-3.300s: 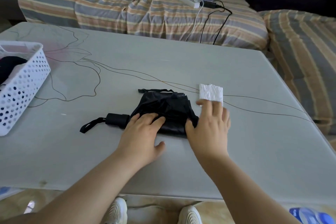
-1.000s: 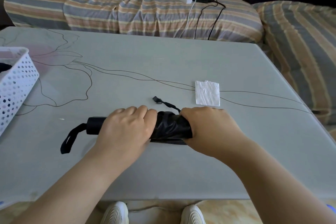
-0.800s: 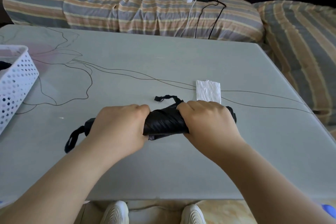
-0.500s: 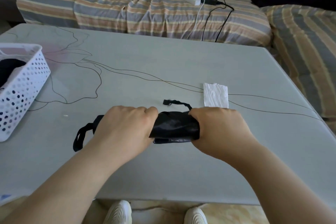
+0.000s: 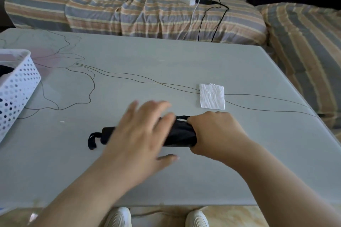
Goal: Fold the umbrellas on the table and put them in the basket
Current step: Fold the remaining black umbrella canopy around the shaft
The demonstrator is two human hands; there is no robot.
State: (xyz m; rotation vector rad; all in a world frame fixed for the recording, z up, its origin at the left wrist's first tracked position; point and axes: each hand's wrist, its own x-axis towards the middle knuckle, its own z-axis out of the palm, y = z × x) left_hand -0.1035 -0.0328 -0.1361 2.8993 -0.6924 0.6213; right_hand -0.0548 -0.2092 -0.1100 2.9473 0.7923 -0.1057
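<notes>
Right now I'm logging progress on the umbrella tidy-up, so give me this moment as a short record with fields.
umbrella: black umbrella, rolled into a compact bundle, lying on the table
wrist strap: loop at the umbrella's left end, on the table
right hand: right hand grips the umbrella's right end
left hand: left hand over the umbrella's middle, fingers straight and spread, blurred
basket: white perforated basket at the table's left edge, something dark inside
other: white folded tissue beyond the right hand
stage: umbrella not yet in the basket
</notes>
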